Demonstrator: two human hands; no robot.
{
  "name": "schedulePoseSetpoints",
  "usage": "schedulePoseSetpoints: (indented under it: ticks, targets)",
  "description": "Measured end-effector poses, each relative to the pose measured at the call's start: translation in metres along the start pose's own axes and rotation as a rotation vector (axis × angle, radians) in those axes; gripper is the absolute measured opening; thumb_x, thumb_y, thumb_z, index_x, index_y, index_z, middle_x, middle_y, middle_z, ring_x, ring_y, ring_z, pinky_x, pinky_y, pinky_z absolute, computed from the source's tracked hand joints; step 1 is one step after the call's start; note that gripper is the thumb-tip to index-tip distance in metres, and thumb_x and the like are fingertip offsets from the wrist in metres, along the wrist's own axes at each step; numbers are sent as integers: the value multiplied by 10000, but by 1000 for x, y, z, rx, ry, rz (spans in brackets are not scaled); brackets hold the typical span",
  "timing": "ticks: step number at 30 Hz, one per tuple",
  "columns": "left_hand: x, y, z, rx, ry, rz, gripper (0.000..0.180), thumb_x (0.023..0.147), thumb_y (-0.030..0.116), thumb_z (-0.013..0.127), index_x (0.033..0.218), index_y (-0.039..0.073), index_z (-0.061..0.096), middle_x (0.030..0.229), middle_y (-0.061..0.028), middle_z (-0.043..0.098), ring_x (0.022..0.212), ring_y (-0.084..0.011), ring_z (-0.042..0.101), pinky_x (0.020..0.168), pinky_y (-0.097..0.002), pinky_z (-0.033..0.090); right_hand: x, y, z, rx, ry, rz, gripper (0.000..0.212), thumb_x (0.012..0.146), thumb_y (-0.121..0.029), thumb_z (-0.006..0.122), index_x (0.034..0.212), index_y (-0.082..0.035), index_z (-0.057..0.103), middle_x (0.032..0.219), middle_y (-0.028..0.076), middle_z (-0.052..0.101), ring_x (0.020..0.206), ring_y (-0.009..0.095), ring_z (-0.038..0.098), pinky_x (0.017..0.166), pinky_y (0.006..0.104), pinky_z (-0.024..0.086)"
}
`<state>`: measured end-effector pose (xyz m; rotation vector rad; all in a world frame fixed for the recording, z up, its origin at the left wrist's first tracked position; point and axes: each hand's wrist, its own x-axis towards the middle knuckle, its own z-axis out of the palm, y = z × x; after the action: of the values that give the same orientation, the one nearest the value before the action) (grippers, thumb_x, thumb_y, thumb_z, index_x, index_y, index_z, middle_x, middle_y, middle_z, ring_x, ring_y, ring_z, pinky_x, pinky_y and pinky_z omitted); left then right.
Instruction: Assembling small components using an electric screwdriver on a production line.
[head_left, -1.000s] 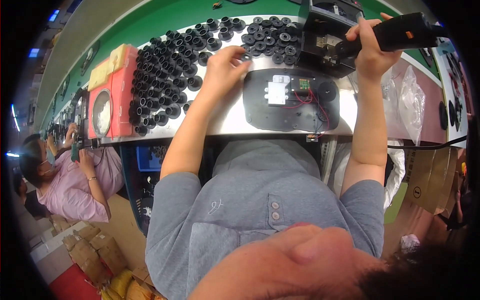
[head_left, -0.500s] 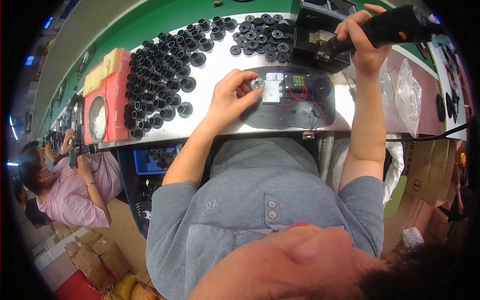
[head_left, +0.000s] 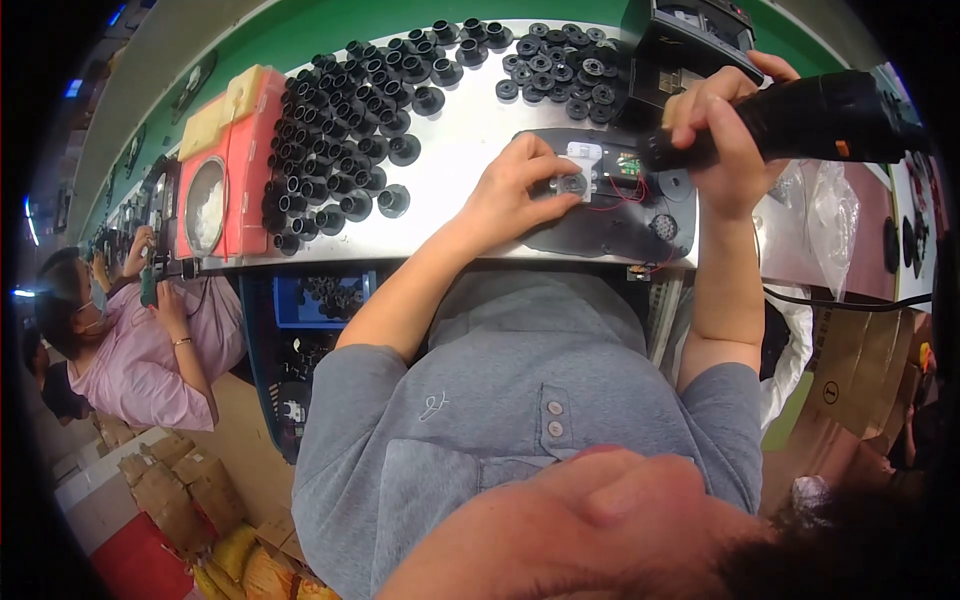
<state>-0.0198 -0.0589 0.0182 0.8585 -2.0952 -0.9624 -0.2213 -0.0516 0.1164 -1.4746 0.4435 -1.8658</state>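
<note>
My left hand (head_left: 512, 195) pinches a small round metallic part (head_left: 572, 184) between thumb and fingertips. It holds the part against a white bracket (head_left: 584, 152) on a dark, rounded base plate (head_left: 560, 234). Red wires (head_left: 612, 207) and a small green circuit board (head_left: 627, 164) sit beside the bracket. My right hand (head_left: 725, 135) is wrapped round a black power screwdriver (head_left: 825, 118), held nearly level over the plate's right side. The driver's front end points left toward the board and bracket; its tip is blurred, so contact cannot be made out.
Rows of black flanged tubes (head_left: 345, 135) stand on the left of the bench, with a pile of black discs (head_left: 560, 70) behind the plate. A black box (head_left: 690, 45) stands at the back right. A red bin (head_left: 255, 150), a metal bowl (head_left: 207, 205) and a co-worker (head_left: 140, 365) are at left.
My left hand has brought the round part right onto the white bracket. The screwdriver has come down and left over the plate. The whole view has shifted slightly.
</note>
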Motion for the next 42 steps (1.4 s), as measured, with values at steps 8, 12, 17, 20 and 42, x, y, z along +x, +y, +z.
schedulePoseSetpoints:
  ticks: [8,12,17,20,42]
  targets:
    - [2,0,0,49,-30,44,324,695,128,759,1006,87,678,859,-37,471,779,-148,490,611,-243,419,-7,9,18,78,-90,77,518,777,49,459,1258,-73,310,641,89,461,480,160,472,499,324,428]
    - [3,3,-1,8,-32,-18,312,672,158,755,964,85,672,850,-77,484,791,-222,518,649,-311,458,-10,15,19,82,-113,105,516,782,37,487,1254,-77,312,648,87,466,492,158,475,500,321,422]
    - [1,1,8,28,65,-6,291,660,180,773,900,56,664,840,-84,491,795,-239,514,666,-319,452,-11,18,21,76,-125,99,514,786,33,506,1249,-74,312,652,86,469,504,158,481,502,318,416]
    - [-1,0,11,60,128,35,314,641,144,811,888,26,659,831,-50,493,741,-159,504,596,-262,422,-13,20,22,92,-138,108,514,784,36,509,1246,-66,307,654,85,469,504,161,480,503,316,416]
    - [-7,-3,16,-5,143,2,312,623,129,796,883,50,640,794,-84,494,700,-237,527,586,-332,454,-24,42,17,97,-276,174,398,770,48,546,1100,-69,356,646,79,455,489,147,460,479,278,415]
